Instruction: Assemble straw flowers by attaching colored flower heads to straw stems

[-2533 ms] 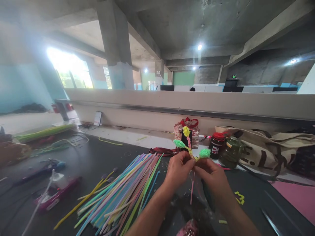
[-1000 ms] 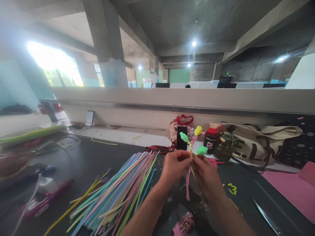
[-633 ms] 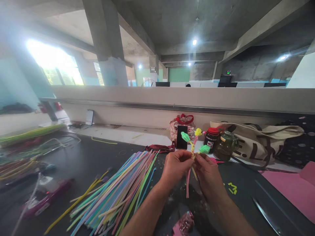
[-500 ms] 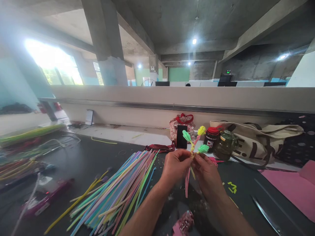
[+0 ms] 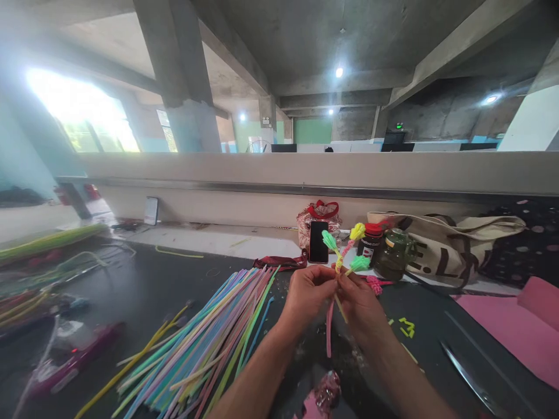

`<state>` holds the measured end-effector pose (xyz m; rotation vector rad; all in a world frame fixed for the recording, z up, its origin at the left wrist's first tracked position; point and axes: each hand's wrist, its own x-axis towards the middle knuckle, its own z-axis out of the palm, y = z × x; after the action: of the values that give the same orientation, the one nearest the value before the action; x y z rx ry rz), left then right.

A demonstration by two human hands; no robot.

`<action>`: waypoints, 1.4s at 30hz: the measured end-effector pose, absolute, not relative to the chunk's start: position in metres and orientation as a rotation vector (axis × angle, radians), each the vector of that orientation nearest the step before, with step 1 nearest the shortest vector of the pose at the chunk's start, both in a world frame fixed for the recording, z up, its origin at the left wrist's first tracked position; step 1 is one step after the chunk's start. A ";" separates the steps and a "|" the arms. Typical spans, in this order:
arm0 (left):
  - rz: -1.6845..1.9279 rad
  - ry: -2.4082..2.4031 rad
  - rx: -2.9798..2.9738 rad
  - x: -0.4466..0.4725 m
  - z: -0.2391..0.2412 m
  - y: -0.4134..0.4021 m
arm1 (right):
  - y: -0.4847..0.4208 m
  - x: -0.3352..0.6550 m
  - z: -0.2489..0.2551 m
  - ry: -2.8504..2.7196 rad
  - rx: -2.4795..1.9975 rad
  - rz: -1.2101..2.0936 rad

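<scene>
A small pipe-cleaner flower stem (image 5: 339,262) stands upright between my two hands, with two green tufts and one yellow tuft at its top. My left hand (image 5: 309,291) pinches the stem from the left, thumb and index finger together. From the other side my right hand (image 5: 356,294) grips it just below the tufts, fingertips touching those of the left. Pink and pale yellow stem ends hang below my fingers. A pink pipe-cleaner piece (image 5: 374,284) lies behind my right hand. The exact point of contact is hidden by the fingers.
A big bundle of pastel pipe cleaners (image 5: 196,343) lies left of my arms. Scissors or tweezers (image 5: 469,372) and yellow scraps (image 5: 407,327) are on the right. A phone (image 5: 318,242), dark bottle (image 5: 369,244) and green jug (image 5: 393,255) stand behind. A purple glue gun (image 5: 74,355) lies far left.
Both hands still hold the flower stem at nearly the same place, with the fingers shifted slightly. The hanging stem ends have moved a little, and the whole view has turned slightly to the right.
</scene>
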<state>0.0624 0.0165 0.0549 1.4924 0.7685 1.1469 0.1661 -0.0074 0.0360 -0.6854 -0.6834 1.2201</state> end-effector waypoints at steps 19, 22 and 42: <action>0.989 0.771 1.538 0.055 0.058 0.017 | -0.004 0.172 0.027 -0.642 -0.626 1.324; 0.980 0.769 1.522 0.054 0.058 0.017 | -0.004 0.172 0.026 -0.641 -0.647 1.298; 0.944 0.748 1.454 0.060 0.049 0.019 | -0.006 0.180 0.031 -0.723 -0.751 1.211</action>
<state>0.0604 0.0190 0.0488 1.4539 0.7483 0.9435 0.1800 -0.0059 0.0311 -0.7513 -0.7226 1.2109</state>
